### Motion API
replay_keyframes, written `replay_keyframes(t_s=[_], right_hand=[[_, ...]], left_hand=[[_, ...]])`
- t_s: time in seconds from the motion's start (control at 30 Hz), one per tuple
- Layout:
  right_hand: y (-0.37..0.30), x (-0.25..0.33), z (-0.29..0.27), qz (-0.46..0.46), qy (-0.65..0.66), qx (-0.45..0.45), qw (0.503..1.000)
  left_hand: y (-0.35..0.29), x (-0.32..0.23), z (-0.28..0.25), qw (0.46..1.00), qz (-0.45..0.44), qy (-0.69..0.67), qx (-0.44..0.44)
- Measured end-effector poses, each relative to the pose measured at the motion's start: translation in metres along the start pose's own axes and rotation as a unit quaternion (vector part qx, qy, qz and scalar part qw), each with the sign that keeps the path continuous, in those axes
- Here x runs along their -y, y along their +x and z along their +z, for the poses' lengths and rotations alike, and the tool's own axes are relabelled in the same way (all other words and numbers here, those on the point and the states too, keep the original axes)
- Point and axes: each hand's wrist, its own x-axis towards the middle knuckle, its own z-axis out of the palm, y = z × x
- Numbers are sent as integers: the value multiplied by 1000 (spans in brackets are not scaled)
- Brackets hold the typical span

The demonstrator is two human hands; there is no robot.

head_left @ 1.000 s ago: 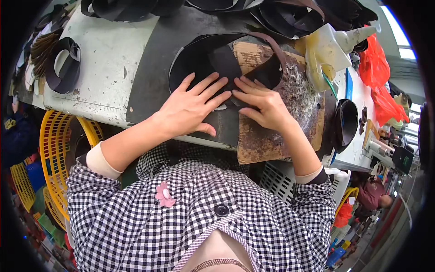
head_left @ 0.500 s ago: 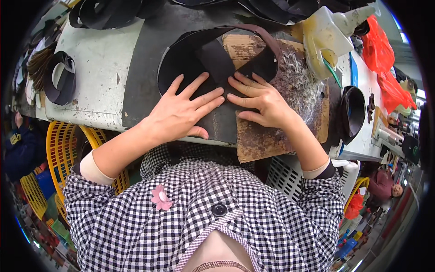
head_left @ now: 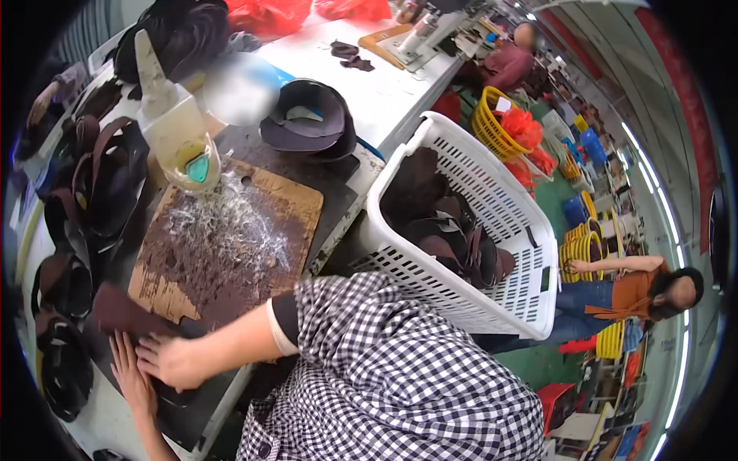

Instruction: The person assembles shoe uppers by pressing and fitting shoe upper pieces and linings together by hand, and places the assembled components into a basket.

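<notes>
Just beyond your fingertips lies the brown end of the dark band; the rest runs back under your hands, where its outline is hard to follow. Your left hand is flat, fingers straight and nearly together, pinching nothing that shows. Your right hand lies close beside it, fingers a little spread and bent, slightly blurred; you seem to press down rather than grip. Whether the two hands touch, I cannot tell.

What has just changed is mostly your view: it has swung to the right, and the white basket with dark pieces inside, half a second ago only an edge beside your arm, now shows almost whole, well to the right of your fingers. Your hands have also come closer together, the left fingers less fanned. I judge that you have kept the band in place while your head turned, so the work seems held, not let go.

Near your right fingers, on their far right side, is the smeared board, with the translucent bottle past it. Rolled dark pieces stand left of your left fingers. Far off to the right, well apart from your fingers, stands a person in an orange top.
</notes>
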Motion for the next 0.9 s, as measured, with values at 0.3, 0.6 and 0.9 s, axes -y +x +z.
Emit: replay_keyframes(t_s=[0.3, 0.6, 0.9], right_hand=[[-18, -14, 35, -145, 26, -111, 983], [-51, 13, 13, -218, 54, -97, 970], [-42, 14, -147, -71, 176, -356, 915]], left_hand=[[-18, 7, 3, 1000, -27, -1, -16], [-39, 1, -3, 998, -60, 21, -25], [-33, 43, -46, 838, -114, -405, -347]])
